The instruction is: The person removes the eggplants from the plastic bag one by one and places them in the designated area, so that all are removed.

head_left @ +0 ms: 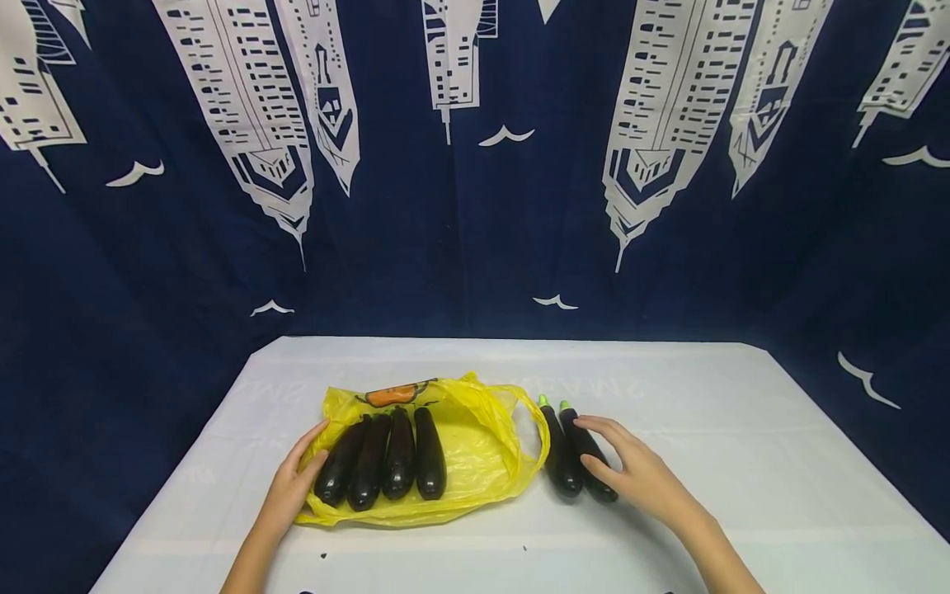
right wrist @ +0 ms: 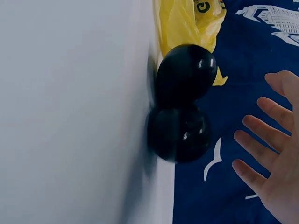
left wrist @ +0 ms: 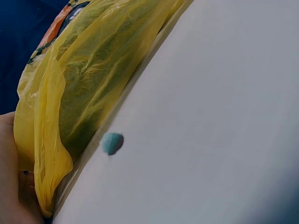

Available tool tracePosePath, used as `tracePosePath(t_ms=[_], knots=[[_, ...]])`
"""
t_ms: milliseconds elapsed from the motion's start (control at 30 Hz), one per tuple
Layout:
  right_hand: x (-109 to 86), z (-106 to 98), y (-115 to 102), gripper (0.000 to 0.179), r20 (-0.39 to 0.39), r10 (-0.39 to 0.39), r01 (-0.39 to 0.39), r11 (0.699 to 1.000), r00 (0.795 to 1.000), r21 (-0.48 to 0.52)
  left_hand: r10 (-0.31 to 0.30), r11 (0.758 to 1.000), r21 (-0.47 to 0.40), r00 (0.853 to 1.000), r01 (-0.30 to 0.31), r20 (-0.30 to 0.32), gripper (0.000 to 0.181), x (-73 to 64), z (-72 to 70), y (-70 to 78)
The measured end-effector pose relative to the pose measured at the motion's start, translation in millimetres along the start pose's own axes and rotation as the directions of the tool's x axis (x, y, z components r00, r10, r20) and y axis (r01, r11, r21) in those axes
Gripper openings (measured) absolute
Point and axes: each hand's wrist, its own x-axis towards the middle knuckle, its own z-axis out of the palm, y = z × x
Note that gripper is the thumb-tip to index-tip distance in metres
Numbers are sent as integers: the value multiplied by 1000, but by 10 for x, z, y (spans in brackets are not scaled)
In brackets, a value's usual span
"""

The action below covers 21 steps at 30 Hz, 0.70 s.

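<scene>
A yellow plastic bag (head_left: 475, 454) lies with its mouth to the right, and several dark eggplants (head_left: 399, 454) rest side by side on its left part. At the bag's left end is my left hand (head_left: 289, 483), its thumb and fingers apart along the edge and touching the plastic. The left wrist view has only part of that hand (left wrist: 11, 182), partly hidden by the bag. Two more eggplants (head_left: 562, 462) with green stem ends lie right of the bag. My right hand (head_left: 641, 474) is beside the outer one, fingers spread and nothing held, as the right wrist view also shows.
The white tabletop (head_left: 742, 429) extends around the bag, with a small dark speck (head_left: 323, 555) near the front. Behind the table hangs a dark blue curtain (head_left: 460, 231) printed with white buildings and birds. The bag's handle loop (head_left: 545, 437) reaches the inner loose eggplant.
</scene>
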Motion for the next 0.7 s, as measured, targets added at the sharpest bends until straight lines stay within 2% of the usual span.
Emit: tracePosePath(t_ms=[367, 700], knots=[[133, 54, -232, 50, 7, -57, 57, 998, 998, -28, -4, 1000, -1, 1000, 4, -4, 48, -4, 0, -14], [231, 125, -442, 50, 40, -111, 112, 994, 993, -9, -7, 1000, 5, 1000, 7, -2, 49, 3, -5, -10]])
